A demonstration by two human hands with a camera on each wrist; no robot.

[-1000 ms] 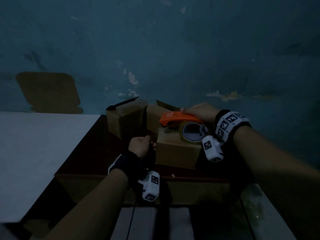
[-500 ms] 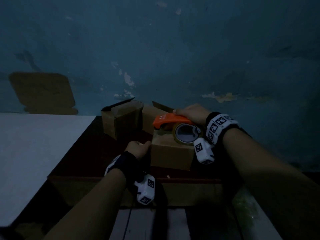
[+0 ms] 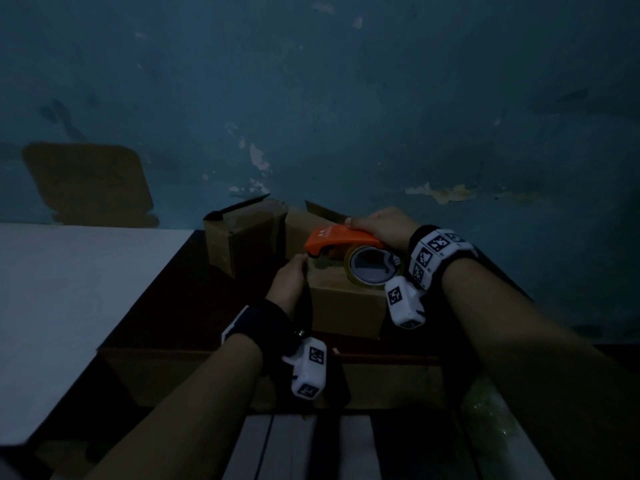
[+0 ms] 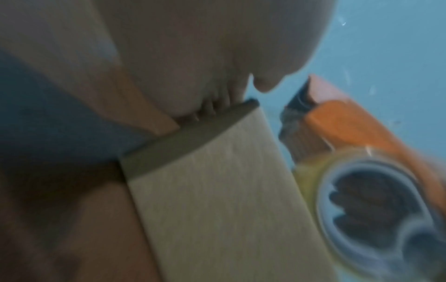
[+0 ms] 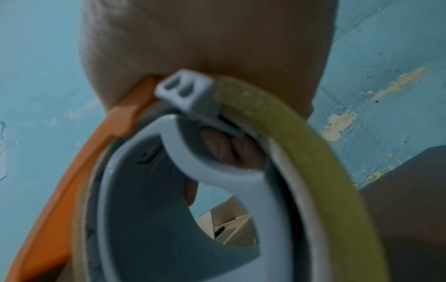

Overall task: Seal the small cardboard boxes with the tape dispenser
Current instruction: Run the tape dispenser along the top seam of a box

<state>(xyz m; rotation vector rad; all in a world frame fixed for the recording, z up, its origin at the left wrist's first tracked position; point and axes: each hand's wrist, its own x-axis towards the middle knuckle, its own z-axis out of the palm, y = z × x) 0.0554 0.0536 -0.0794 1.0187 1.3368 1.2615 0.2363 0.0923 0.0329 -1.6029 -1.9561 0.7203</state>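
Observation:
A small closed cardboard box (image 3: 346, 303) (image 4: 217, 200) stands on the dark table (image 3: 173, 306). The orange tape dispenser (image 3: 341, 239) (image 4: 362, 129) (image 5: 79, 171) lies across the box's top, nose at its left edge, with the yellowish tape roll (image 3: 372, 268) (image 5: 313, 152) facing me. My right hand (image 3: 381, 226) (image 5: 205, 38) grips the dispenser from above, fingers (image 5: 224, 148) curled through its grey hub. My left hand (image 3: 289, 282) (image 4: 193, 57) holds the box's left side, fingertips (image 4: 217, 103) at the top left edge just below the dispenser's nose.
Two more small boxes stand behind against the blue wall, one with raised flaps (image 3: 246, 233), the other (image 3: 301, 226) partly hidden. A white surface (image 3: 69, 289) lies left, a larger flat carton (image 3: 207, 375) in front, crinkled plastic (image 3: 491, 410) lower right.
My left hand has risen along the box's left side to its top corner. The dispenser has slid slightly left, to the box's left edge.

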